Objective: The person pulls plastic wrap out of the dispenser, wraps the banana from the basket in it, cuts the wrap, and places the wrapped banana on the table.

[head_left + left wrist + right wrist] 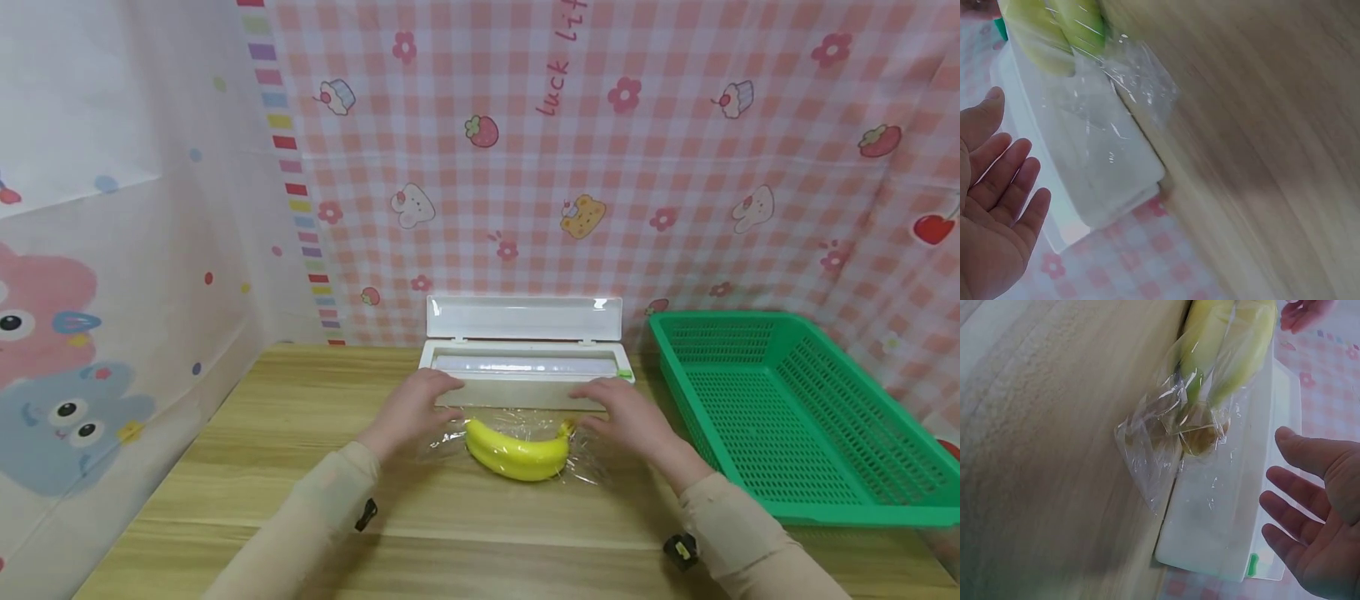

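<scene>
A yellow banana bunch (517,450) lies on the table in front of a white cling film box (525,395), with clear cling film (588,468) around it and crinkled at both ends. The box's lid (523,317) stands up and a film roll (525,365) shows inside. My left hand (414,407) hovers by the left end of the bananas, its fingers apart and relaxed, as the left wrist view also shows. Beside the stem end is my right hand (626,415), fingers loosely spread in the right wrist view, holding nothing.
A green plastic basket (765,417) stands on the right of the wooden table (480,542). Behind the box hangs a pink checked cloth (525,183). A patterned cloth (180,275) borders the left side. A green slider (624,374) sits at the box's right end.
</scene>
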Tool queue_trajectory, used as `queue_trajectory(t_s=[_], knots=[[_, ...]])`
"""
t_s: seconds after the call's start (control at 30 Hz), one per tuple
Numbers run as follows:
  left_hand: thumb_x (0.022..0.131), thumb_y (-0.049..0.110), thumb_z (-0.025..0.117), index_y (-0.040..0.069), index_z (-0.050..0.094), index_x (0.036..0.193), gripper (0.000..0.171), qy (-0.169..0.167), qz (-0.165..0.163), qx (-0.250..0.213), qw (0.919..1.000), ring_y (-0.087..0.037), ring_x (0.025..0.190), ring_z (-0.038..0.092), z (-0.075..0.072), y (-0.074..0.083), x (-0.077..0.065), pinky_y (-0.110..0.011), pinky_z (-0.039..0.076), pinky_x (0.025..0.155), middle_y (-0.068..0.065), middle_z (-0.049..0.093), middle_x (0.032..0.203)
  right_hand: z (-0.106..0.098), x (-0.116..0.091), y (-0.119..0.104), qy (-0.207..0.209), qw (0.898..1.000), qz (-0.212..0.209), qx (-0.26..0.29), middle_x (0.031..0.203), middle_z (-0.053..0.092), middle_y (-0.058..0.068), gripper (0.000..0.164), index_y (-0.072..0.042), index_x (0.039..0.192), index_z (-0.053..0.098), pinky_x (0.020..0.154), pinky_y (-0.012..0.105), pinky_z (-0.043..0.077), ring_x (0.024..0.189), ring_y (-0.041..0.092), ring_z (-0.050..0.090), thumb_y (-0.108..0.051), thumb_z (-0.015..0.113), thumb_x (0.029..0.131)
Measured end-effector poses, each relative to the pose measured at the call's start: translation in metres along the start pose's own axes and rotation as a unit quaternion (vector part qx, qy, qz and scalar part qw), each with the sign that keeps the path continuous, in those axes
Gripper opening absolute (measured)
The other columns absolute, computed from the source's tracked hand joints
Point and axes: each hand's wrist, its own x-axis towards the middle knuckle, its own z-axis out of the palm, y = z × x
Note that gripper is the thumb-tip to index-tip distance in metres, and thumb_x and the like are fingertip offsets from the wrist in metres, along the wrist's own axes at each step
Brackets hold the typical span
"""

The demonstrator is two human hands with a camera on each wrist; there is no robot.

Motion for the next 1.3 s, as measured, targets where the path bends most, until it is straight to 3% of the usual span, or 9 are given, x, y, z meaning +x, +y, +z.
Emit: queue_trajectory(t_s=[0.17,0.57,1.0,1.17,1.3], knots=[[0.081,0.02,0.082,0.001,0.068,0.118,0.044,-0.012,-0.026,-0.012,0.9995,-0.031,0.109,0.062,0.001,-0.004,0.001,-0.045,0.048,0.1,-0.012,0.07,0.113,0.003,0.001,0.001,-0.007,1.0,0.016,-0.007,0.116,0.069,0.011,0.04,-0.01,0.119,0.069,0.097,0.053,0.048,0.11,0.035,0.061,-0.012,0.081,0.081],[0.081,0.02,0.082,0.004,0.071,0.113,0.037,-0.037,-0.052,-0.018,0.9978,-0.026,0.102,0.065,0.009,-0.01,0.006,-0.041,0.051,0.096,-0.008,0.072,0.107,0.012,0.007,0.003,-0.036,0.998,0.058,-0.01,0.119,0.069,0.01,0.036,-0.011,0.119,0.069,0.099,0.052,0.048,0.113,0.034,0.061,-0.009,0.077,0.084],[0.082,0.013,0.08,0.006,0.075,0.103,0.023,-0.052,-0.089,-0.01,0.9946,-0.02,0.089,0.066,0.012,-0.007,0.011,-0.038,0.054,0.087,-0.004,0.072,0.092,0.02,0.018,0.005,-0.071,0.994,0.083,0.01,0.111,0.071,0.008,0.031,-0.009,0.113,0.071,0.095,0.051,0.051,0.105,0.03,0.064,-0.001,0.073,0.084],[0.082,0.006,0.078,0.007,0.076,0.095,0.013,-0.05,-0.085,-0.013,0.9951,-0.018,0.083,0.064,0.013,-0.006,0.013,-0.036,0.054,0.082,-0.001,0.071,0.086,0.022,0.02,0.006,-0.07,0.994,0.088,0.005,0.101,0.072,0.005,0.025,-0.01,0.106,0.073,0.089,0.048,0.054,0.096,0.027,0.066,-0.002,0.074,0.083],[0.083,0.005,0.077,0.01,0.076,0.087,0.007,-0.047,-0.086,-0.017,0.995,-0.016,0.08,0.063,0.015,-0.006,0.014,-0.034,0.054,0.08,0.001,0.07,0.082,0.023,0.021,0.007,-0.059,0.995,0.082,-0.004,0.088,0.071,0.001,0.013,-0.012,0.092,0.073,0.08,0.044,0.056,0.085,0.023,0.066,-0.003,0.074,0.083]])
